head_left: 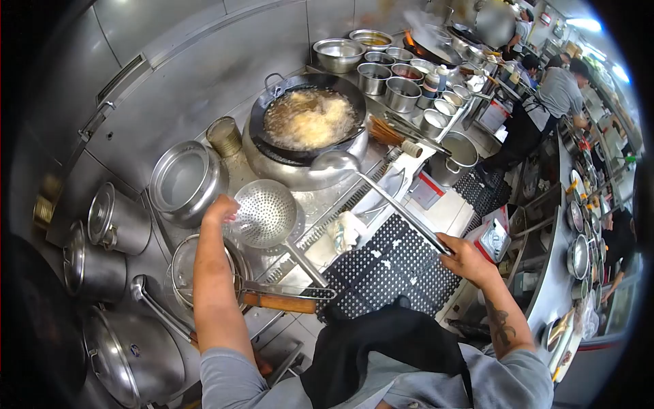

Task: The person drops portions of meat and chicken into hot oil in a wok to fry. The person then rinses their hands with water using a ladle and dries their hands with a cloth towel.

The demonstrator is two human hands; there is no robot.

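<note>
My right hand (466, 260) is closed around the end of a long ladle (395, 203). The ladle's round bowl hangs at the near rim of a black wok (259, 133), where pale golden food (320, 119) bubbles in oil. Beside the left rim of a perforated skimmer (264, 213) is my left hand (221, 209), its fingers blurred and partly turned away. Whether it touches the skimmer I cannot tell. The skimmer's handle points toward me. Behind my left hand stands a wide metal pot (180, 178) of cloudy liquid.
A wire strainer with a wooden handle (279, 302) lies below my left forearm. Lidded pots (133, 358) line the left. Metal containers (402, 95) of seasonings stand beyond the wok. Perforated black mats (392, 269) cover the floor. Other people (562, 92) work along the right counter.
</note>
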